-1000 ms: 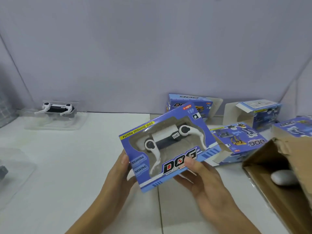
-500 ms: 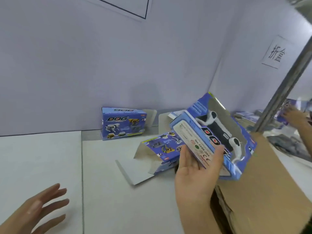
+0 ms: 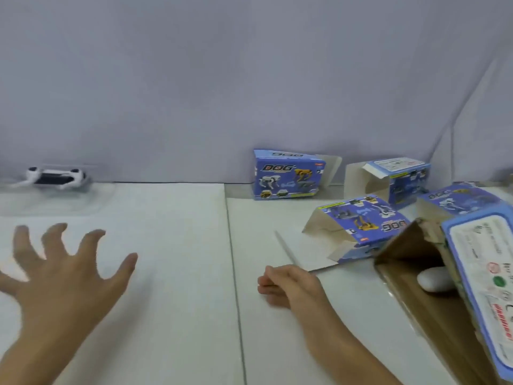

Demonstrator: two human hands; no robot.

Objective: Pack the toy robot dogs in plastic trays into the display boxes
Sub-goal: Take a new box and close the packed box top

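Your left hand (image 3: 63,276) hovers over the table (image 3: 172,273) with fingers spread, holding nothing. Your right hand (image 3: 288,284) rests on the table, fingers curled, empty. The dog (image 3: 54,176) in its tray (image 3: 52,198) sits far left by the wall. 1 packed box (image 3: 483,279) stands in the carton (image 3: 433,309); 4 boxes lie right.

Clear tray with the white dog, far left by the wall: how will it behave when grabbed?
The clear plastic tray looks thin, so it probably flexes under a one-edge grip. The white robot dog sits high in it, so it may tip if tilted. Likely light overall, probably slides easily on the smooth table.
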